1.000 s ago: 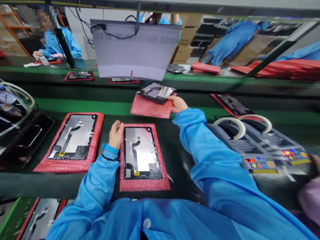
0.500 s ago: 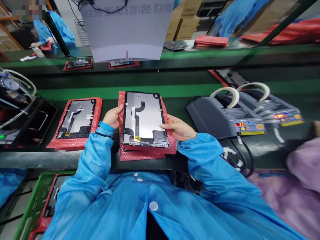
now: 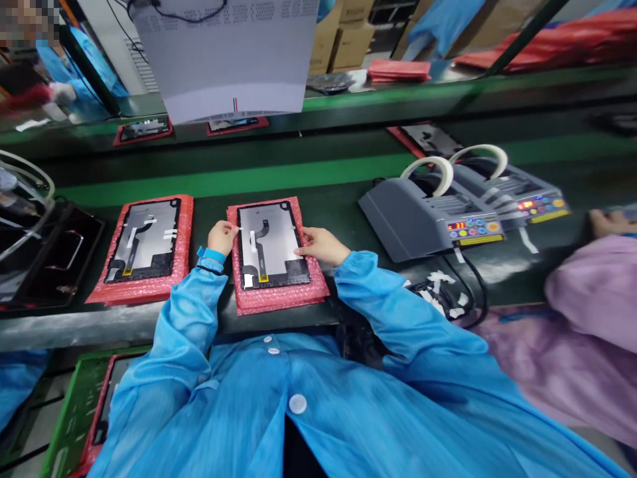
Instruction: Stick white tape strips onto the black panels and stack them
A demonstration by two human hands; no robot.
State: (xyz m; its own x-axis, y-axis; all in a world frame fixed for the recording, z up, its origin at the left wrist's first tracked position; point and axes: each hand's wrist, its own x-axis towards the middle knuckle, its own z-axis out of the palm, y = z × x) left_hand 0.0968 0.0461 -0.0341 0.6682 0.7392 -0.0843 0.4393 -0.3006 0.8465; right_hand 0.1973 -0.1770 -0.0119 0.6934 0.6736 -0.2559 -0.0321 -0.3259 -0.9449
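A tablet screen [image 3: 281,242], its silver back up with a black ribbon cable and a yellow-framed connector, lies on red bubble wrap [image 3: 279,299] in front of me. My left hand [image 3: 222,238] is closed in a pinch at the screen's left edge, beside a small white tab; what the fingertips hold is too small to make out. On the right edge, my right hand [image 3: 323,245] has its thumb over the screen's border, the other fingers along its side and partly hidden. A second tablet screen [image 3: 154,232] rests on red bubble-wrap sleeves to the left.
Two grey tape dispensers [image 3: 423,219] with white rolls stand at the right, cables below. A black machine [image 3: 60,252] stands left. A white equipment housing [image 3: 229,60] hangs ahead. A green crate [image 3: 70,392] sits lower left. A co-worker's purple sleeve [image 3: 592,285] is at right.
The screen, held up and tilted in both hands before, has been lowered onto the bubble wrap. My left fingers have shifted to a pinch at its left edge. The view has turned slightly.
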